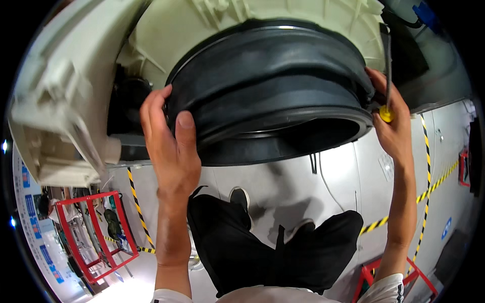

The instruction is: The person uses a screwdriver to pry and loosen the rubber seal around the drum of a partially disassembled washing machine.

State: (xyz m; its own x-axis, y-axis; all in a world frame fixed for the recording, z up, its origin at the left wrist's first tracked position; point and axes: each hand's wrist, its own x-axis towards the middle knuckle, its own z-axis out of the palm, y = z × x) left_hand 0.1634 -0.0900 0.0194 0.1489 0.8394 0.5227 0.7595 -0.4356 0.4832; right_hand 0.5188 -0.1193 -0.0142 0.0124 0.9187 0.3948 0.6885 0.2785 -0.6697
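A large black rubber door gasket (273,91), ring-shaped with deep folds, sits against the cream plastic tub (151,35) of what looks like a washing machine. My left hand (172,141) grips its left side, thumb on the front and fingers reaching round the outer edge. On the opposite side, my right hand (394,116) closes on the gasket's right edge. That same hand also holds a screwdriver (386,112) with a yellow handle end and a thin metal shaft pointing away from me. Most of the handle is hidden in the palm.
A pale plastic housing (65,121) juts out at the left. Beneath are my black trousers (237,242) and the grey floor with yellow-black tape (424,187). Red metal frames stand at the lower left (96,232) and lower right (366,278). A thin cable (328,187) lies on the floor.
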